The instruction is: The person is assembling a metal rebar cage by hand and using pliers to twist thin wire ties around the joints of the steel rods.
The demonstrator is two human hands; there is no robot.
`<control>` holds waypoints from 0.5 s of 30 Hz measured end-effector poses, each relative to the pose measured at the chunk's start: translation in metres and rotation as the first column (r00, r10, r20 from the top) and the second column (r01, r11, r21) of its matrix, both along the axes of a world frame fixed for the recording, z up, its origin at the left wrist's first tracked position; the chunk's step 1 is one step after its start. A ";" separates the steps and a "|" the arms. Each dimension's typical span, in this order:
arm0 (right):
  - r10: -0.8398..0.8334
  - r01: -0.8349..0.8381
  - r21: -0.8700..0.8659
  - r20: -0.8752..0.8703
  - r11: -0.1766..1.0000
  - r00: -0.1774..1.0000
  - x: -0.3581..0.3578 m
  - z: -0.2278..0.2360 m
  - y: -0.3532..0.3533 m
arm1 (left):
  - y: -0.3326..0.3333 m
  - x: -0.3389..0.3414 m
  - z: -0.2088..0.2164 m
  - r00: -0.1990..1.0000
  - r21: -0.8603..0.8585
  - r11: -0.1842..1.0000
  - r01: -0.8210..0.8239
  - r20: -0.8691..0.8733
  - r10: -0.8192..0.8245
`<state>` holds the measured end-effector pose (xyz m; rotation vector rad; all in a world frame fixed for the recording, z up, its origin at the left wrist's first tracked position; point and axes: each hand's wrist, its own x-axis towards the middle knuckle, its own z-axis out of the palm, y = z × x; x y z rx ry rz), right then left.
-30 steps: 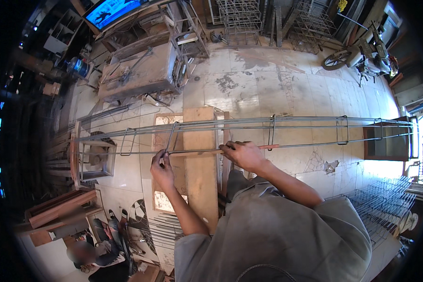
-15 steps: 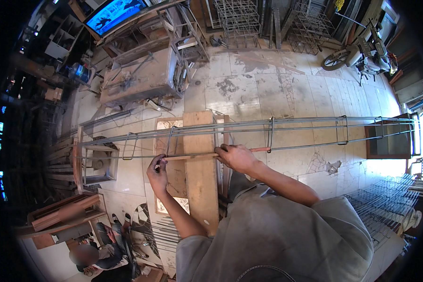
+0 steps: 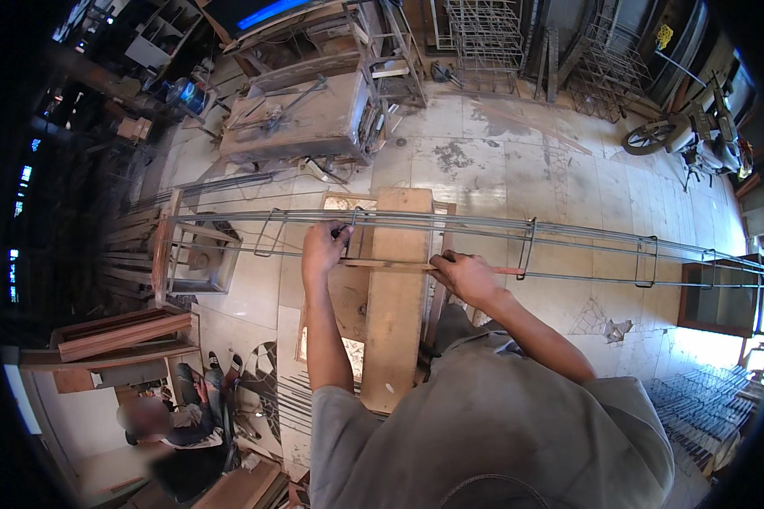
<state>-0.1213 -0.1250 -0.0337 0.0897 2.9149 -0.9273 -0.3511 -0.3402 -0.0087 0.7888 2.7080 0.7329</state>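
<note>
"Where's the rod cage [image 3: 484, 224]?"

"It crosses over one plank [image 3: 395, 331]."

"And the hands?"

"Right hand [image 3: 467, 276] pinches one stick [image 3: 390, 265]; left hand [image 3: 321, 246] curls beside a hoop [image 3: 351, 242], its grip unclear."

"Counted?"

"At least five hoops [image 3: 526, 248]; beyond, one motorbike [image 3: 705, 146]."

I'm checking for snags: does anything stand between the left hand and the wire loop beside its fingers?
Nothing visible does. The left hand is right at the wire loop, though contact is hard to tell. The wooden stick lies lower in view, not between them.
</note>
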 end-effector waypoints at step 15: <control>0.014 -0.012 0.015 -0.152 1.000 0.988 0.006 0.004 -0.001 | -0.018 -0.007 -0.001 0.996 -0.056 0.998 -0.017 -0.086 0.012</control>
